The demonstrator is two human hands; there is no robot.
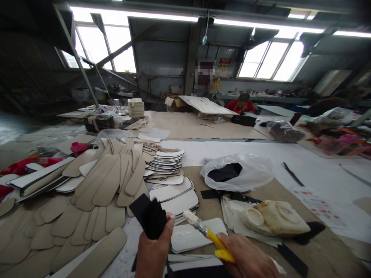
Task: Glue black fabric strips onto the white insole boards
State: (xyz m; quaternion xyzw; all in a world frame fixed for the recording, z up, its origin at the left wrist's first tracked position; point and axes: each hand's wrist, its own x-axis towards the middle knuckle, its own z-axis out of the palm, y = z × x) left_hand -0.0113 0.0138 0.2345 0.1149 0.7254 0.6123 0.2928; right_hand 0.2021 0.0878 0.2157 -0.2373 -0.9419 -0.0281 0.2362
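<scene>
Black fabric pieces [152, 216] stand bunched in my left hand [155, 251], its fingers closed around their lower part. My right hand [249, 256] grips a yellow-handled brush [213, 237], whose pale, glue-coated bristles point left toward my left hand without touching the fabric. Below the brush tip lies a white rounded panel [193, 235] with a wet-looking surface. Behind my left hand are stacked white panels [175, 195]. To the right, a stained whitish plastic container [282, 218] lies on its side beside a round opening or cap.
Many beige rounded pieces [107, 181] are heaped at the left. A clear plastic bag [255, 172] with black material sits beyond the brush. A person in red [240, 105] is across the table, near a large board [205, 104].
</scene>
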